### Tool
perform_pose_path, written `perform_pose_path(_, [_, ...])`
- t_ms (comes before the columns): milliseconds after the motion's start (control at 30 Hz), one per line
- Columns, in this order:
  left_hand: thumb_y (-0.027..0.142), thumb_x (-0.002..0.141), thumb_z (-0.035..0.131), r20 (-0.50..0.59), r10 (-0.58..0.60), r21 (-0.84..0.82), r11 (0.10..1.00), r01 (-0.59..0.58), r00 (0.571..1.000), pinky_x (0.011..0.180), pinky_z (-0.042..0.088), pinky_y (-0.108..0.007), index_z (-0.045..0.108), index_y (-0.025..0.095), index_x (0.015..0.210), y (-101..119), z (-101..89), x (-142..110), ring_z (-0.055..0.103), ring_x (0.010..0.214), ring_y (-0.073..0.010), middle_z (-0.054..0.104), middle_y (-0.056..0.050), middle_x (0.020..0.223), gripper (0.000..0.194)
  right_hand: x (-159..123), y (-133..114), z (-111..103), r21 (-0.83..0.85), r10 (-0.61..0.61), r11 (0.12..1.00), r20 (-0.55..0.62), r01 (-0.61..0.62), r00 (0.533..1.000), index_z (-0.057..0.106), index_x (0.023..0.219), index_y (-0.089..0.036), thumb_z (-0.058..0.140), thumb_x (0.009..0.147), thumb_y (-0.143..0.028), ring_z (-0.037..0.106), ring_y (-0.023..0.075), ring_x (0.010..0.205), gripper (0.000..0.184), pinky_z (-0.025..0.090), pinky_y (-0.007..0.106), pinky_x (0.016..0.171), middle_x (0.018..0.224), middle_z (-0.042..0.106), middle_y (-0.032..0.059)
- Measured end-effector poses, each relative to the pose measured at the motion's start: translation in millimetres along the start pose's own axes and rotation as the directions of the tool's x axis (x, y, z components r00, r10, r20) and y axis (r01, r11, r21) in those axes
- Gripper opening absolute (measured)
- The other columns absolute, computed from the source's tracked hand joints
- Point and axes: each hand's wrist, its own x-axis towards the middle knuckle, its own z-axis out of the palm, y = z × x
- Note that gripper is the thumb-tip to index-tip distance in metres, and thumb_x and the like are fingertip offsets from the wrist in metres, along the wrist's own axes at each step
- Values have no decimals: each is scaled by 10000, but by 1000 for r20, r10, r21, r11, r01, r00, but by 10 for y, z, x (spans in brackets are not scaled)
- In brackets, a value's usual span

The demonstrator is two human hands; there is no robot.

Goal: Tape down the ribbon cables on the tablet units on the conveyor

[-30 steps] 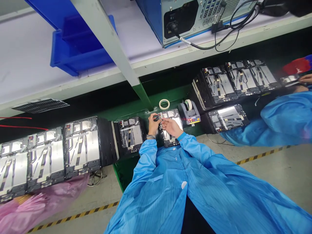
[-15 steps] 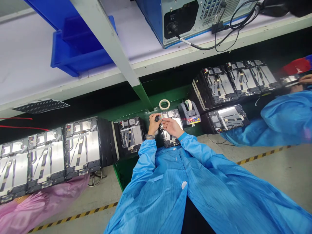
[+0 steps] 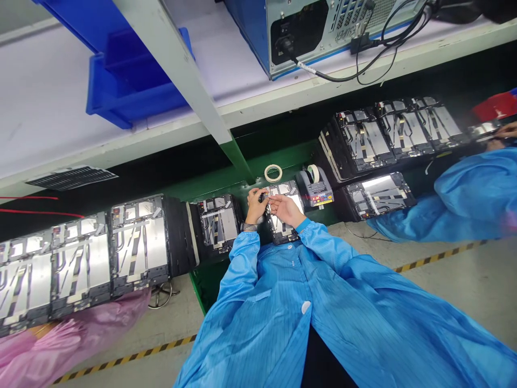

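A flat rectangular black-framed silver device (image 3: 278, 227) lies by the near edge of the green metal counter (image 3: 293, 164); the left hand (image 3: 256, 207) and right hand (image 3: 286, 211) meet at its far left corner, fingertips together; whether they pinch anything cannot be told; a grey tape dispenser (image 3: 316, 188) stands just right; a cream tape ring (image 3: 266, 173) lies toward the counter's far edge.

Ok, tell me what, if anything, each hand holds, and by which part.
The left hand is at the upper-left corner of the opened tablet, the right hand close beside it. Whether either grips the tablet or something small cannot be told.
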Motion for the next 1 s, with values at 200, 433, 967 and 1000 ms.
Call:
perform_pose_path(200, [212,845,788,12,-19,75,997,18,1000,1166,324,-597,779,340,1071,99,-43,-1,459,1332,-399,519,-86,1365,260,-83,-71,83,148,23,989,7,-24,1000,624,927,-195,550,929,-243,489,167,578,87,455,323,572,719,654,40])
perform_pose_path(433, [251,940,669,86,-97,279,958,69,992,1159,367,-519,735,354,1198,230,-92,1,474,1359,-333,518,-62,1436,285,-267,-71,-58,-355,-16,934,20,22,1000,724,1041,-148,524,923,-240,475,156,565,250,425,301,583,712,651,39])
perform_pose_path(967, [276,976,650,137,-99,323,945,50,986,1145,382,-489,742,342,1206,204,-127,62,487,1360,-312,551,-59,1442,256,-29,-462,-27,-497,44,-810,478,311,877,490,1599,-165,470,994,-114,691,305,1045,608,492,379,874,1227,709,195])
perform_pose_path(1000, [285,985,644,141,-91,322,946,42,986,1142,381,-490,748,338,1193,204,-129,77,489,1356,-313,560,-61,1430,239,-21,-491,-47,-512,52,-794,480,328,876,509,1591,-179,474,992,-112,693,299,1046,604,496,375,882,1209,719,184])
